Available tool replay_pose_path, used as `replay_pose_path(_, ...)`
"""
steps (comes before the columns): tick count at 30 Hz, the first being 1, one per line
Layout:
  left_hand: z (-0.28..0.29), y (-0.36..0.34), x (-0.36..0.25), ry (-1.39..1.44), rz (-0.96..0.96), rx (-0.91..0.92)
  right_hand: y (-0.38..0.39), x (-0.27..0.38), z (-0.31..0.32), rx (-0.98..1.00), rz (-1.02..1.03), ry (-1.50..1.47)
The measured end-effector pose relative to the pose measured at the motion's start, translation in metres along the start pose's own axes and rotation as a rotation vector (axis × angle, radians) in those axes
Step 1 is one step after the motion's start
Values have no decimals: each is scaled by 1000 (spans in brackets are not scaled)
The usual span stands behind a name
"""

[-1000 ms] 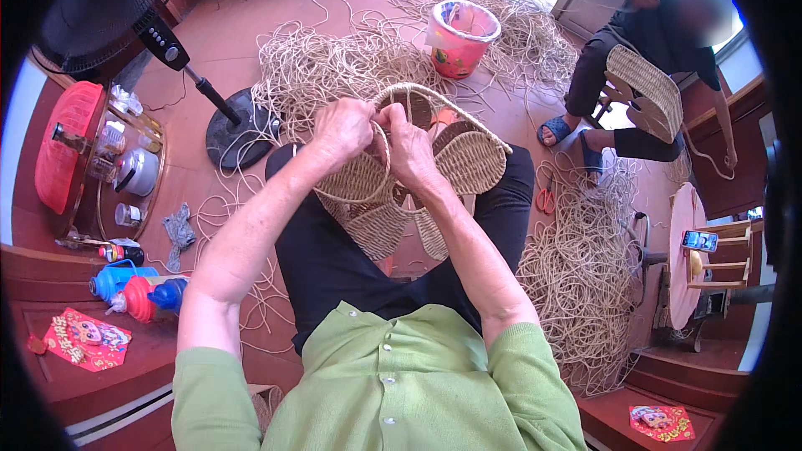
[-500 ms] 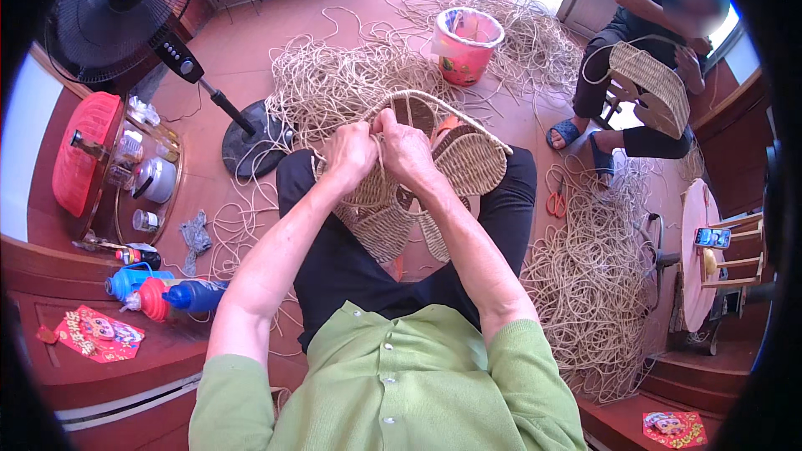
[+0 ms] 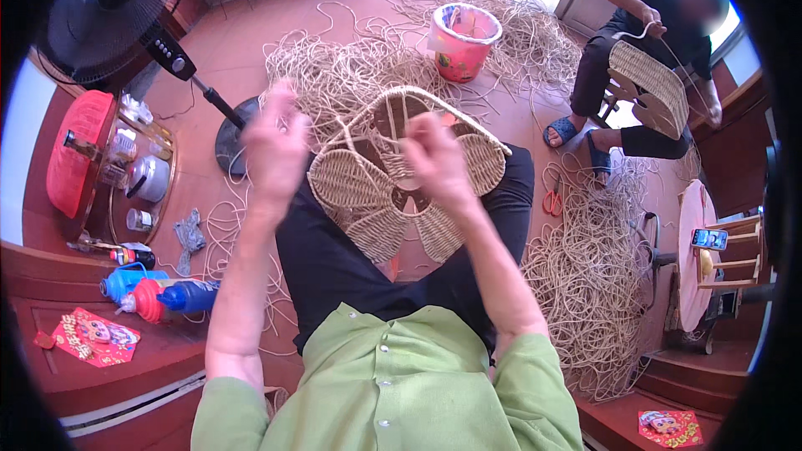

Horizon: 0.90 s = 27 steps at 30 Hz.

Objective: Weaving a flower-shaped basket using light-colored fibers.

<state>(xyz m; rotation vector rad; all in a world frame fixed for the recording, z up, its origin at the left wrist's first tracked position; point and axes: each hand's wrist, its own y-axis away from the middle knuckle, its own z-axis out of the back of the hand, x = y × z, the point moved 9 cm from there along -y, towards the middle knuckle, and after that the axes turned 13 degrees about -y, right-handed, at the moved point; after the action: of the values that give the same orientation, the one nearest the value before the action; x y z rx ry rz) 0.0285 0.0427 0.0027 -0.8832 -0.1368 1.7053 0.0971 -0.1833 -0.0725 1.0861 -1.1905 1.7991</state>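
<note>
The fingers of the left hand (image 3: 280, 138) are blurred and look partly bent; whether they grip a strand I cannot tell. That hand is raised just left of the flower-shaped woven piece (image 3: 349, 179), apart from its rim. The right hand (image 3: 436, 159) is over the right half of the piece, its fingers curled, also blurred; I cannot tell whether they pinch anything or touch the weave. The piece lies across the person's lap, resting on the dark trousers (image 3: 322, 246). It is straw-coloured, with rounded petals around a small open centre. The left petal is closely woven in curved rows with a thick edge, and the two near petals are filled too, narrowing toward the middle, with a gap between them. The right petal is woven as well, partly behind the hand. At the far side, a thick rope-like rim arches over a petal with pale bars running across a brown opening, its weave not filled in. Beyond the knees, loose tan cord (image 3: 334, 67) lies in a tangled heap, with a pink bucket (image 3: 462, 58) at its far right. To the right are orange-handled scissors (image 3: 552, 202) and another cord pile (image 3: 585, 301); farther off, a seated co-worker (image 3: 614, 58) has a similar woven piece (image 3: 656, 96).
</note>
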Motion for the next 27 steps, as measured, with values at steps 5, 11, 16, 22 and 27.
replay_pose_path(5, 46, 25, 26, 74, 44, -148, 90, -79, 254, -700, -268, -960)
replay_pose_path(11, -84, 73, -47, 186, -292, 61, 347, -169, 609, -1275, -684, 92)
replay_pose_path(16, -71, 73, -33, 18, -207, -87, 111, -56, 232, -300, -34, 674)
replay_pose_path(22, -40, 83, -18, 75, -60, -185, 105, -20, 85, 117, -2, 699)
replay_pose_path(27, -73, 91, -36, -20, -234, -78, 151, -24, 311, -437, -340, 267)
